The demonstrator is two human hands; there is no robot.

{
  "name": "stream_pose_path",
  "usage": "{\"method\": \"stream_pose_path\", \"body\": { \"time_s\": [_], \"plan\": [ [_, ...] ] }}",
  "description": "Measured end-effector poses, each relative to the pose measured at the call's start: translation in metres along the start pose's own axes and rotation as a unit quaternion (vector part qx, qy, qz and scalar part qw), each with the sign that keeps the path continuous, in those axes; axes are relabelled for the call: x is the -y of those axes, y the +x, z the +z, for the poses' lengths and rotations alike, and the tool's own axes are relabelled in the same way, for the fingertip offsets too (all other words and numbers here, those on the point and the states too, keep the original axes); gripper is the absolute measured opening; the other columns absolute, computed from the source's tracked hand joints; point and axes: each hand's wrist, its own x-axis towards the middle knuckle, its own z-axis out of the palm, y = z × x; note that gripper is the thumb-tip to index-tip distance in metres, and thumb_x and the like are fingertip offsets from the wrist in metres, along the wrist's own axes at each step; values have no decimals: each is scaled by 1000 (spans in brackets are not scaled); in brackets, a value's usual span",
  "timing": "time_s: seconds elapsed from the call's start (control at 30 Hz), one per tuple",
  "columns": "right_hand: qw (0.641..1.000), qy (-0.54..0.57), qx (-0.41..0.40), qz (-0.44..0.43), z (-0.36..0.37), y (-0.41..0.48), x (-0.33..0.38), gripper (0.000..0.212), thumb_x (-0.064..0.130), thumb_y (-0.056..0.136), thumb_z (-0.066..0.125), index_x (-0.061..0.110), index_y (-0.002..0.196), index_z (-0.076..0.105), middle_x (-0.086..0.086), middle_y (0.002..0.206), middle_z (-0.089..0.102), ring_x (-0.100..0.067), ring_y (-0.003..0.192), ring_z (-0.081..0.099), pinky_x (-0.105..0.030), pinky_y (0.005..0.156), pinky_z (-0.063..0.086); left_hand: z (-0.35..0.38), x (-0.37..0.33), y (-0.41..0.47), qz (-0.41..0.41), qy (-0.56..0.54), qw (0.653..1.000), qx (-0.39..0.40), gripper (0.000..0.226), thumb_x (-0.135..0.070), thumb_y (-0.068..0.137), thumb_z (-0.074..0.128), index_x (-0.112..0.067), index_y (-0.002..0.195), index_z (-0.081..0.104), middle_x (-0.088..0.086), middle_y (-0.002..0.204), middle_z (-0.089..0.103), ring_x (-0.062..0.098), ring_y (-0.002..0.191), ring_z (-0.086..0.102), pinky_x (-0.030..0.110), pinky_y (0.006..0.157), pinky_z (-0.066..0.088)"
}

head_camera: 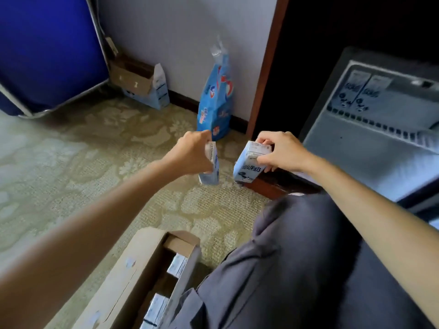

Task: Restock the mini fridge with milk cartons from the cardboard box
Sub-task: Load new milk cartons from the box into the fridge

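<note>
Head view puts the open mini fridge (356, 157) at the right, two cartons (367, 90) already standing side by side on its upper shelf. The cardboard box (123, 276) sits at the bottom edge beside the person's knee (297, 257), with more cartons in it. Between them, in the air above the floor, each hand carries one carton. The left hand (190, 153) has its fingers curled over the top end of the left milk carton (212, 168), which hangs nearly upright. The right hand (282, 150) pinches the upper end of the right milk carton (248, 168), thumb against fingers, and it tilts toward the fridge. These small paperboard bricks are probably light enough for one hand but give under a hard squeeze. A hold across the flat sides near the top looks safest, and the square bases should stand steadily on a shelf. Patterned pale-green carpet (95, 162) covers the floor, soft and a little uneven. A blue padded panel (47, 48) leans at the left, and a pale wall (178, 32) stands behind. Against that wall are a blue printed bag (216, 100) and a second, smaller box (133, 77).
</note>
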Motion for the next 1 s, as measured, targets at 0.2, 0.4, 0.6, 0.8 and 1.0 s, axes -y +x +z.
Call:
{"method": "stream_pose_path", "body": {
  "time_s": [0.2, 0.4, 0.6, 0.8, 1.0],
  "plan": [
    [992, 35, -104, 68, -64, -9, -63, 17, 3, 80, 66, 2, 91, 53, -4, 74, 59, -26, 58, 66, -50, 64, 58, 19, -88, 70, 89, -30, 995, -23, 30, -3, 64, 66, -8, 86, 46, 1, 67, 43, 25, 70, 45, 26, 50, 36],
    [957, 64, -265, 103, -114, -22, -118, 20, 12, 84, 66, 3, 92, 50, 2, 73, 59, -20, 58, 64, -47, 63, 58, 42, -169, 123, 144, -43, 989, 9, 33, -5, 66, 67, -6, 94, 51, 0, 74, 47, 21, 68, 49, 22, 43, 33],
    [909, -13, -402, 106, -156, -16, -169, 19, 15, 84, 63, 9, 99, 53, -11, 97, 62, -27, 78, 56, -35, 71, 48, 66, -238, 165, 204, -25, 978, 36, 22, 0, 69, 63, -5, 85, 50, 2, 73, 48, 12, 62, 47, 20, 46, 40],
    [908, -201, -347, 124, -175, -9, -212, 35, 13, 87, 59, 6, 120, 48, -15, 116, 55, -35, 96, 56, -30, 69, 37, 94, -273, 201, 254, 47, 965, 55, 14, 1, 72, 58, -7, 81, 50, 4, 71, 49, 23, 69, 52, 23, 51, 45],
    [911, -250, -305, 122, -185, 15, -241, 37, 17, 87, 57, 13, 123, 48, -8, 121, 53, -38, 93, 58, -38, 75, 47, 112, -283, 229, 248, 62, 966, 48, 29, 2, 74, 54, -13, 63, 33, 2, 70, 42, 23, 74, 47, 26, 53, 38]
  ]
}}
